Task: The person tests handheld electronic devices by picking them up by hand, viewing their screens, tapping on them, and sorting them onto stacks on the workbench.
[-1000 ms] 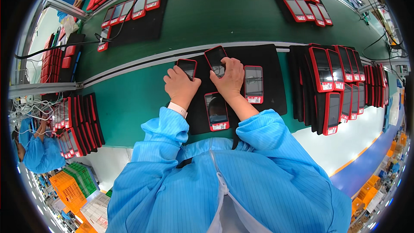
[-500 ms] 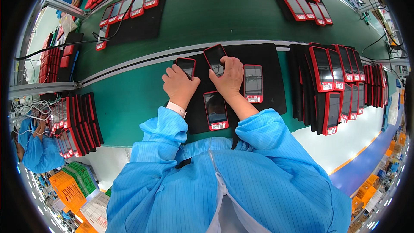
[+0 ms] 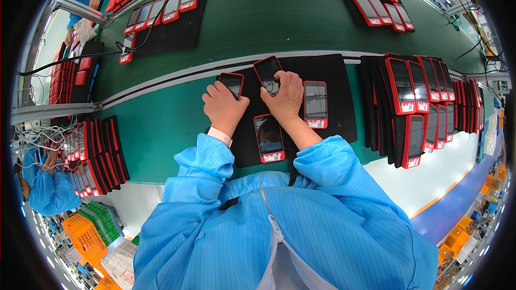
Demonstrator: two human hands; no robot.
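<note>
Several red-framed handheld devices with dark screens lie on a black foam mat (image 3: 338, 102) in front of me. My left hand (image 3: 223, 106) is closed round the lower part of one red-framed handheld (image 3: 232, 81), its thumb at the lower right corner. My right hand (image 3: 285, 96) grips a second, tilted handheld (image 3: 266, 70) at its right side, fingers partly over the screen. Between my forearms rests a third handheld (image 3: 269, 138), face up. Beside my right hand, a fourth handheld (image 3: 315, 104) lies untouched.
Foam trays stacked with handhelds (image 3: 408, 91) stand close on the right, more stacked trays (image 3: 99, 153) at the left. Beyond the metal rail (image 3: 161, 79), a green conveyor belt (image 3: 258, 16) carries two mats of handhelds. A black cable (image 3: 70, 60) hangs at the left; co-workers sit there.
Both my hands and the handhelds on the mat stay in nearly the same place. At the far left, a co-worker's arm and hand have shifted.
</note>
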